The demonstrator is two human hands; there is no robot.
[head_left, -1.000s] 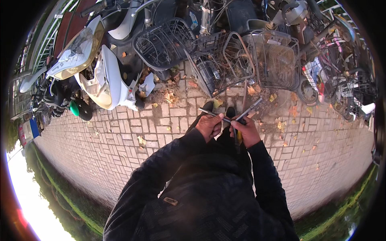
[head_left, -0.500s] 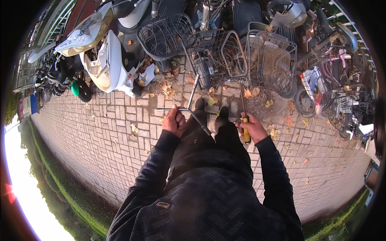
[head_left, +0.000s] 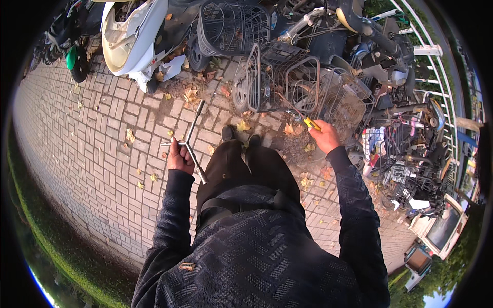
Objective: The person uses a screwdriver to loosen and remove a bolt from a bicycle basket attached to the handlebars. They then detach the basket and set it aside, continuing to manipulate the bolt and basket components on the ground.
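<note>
The three-armed metal wrench (head_left: 188, 138) is held out over the paving on the person's left side, one arm pointing up and slightly right, one short arm to the left and one slanting down toward the trouser leg. The left hand (head_left: 181, 156) has its fingers wrapped around it close to where the arms meet. The right hand (head_left: 327, 137) grips the yellow handle of a screwdriver (head_left: 311, 123), tip end toward a rusty wire basket (head_left: 303, 82); whether the shaft touches the basket I cannot tell. Between and below the hands stand two dark shoes (head_left: 228, 133) on brick paving (head_left: 123, 169), with yellow and brown fallen leaves (head_left: 243, 125) around them. Ahead, a black basket (head_left: 233, 31) is mounted beside the rusty one, and to its left is a white scooter body (head_left: 131, 43). Farther out, a white railing (head_left: 429, 50) curves along the right and a green hedge (head_left: 56, 246) runs along the lower left.
</note>
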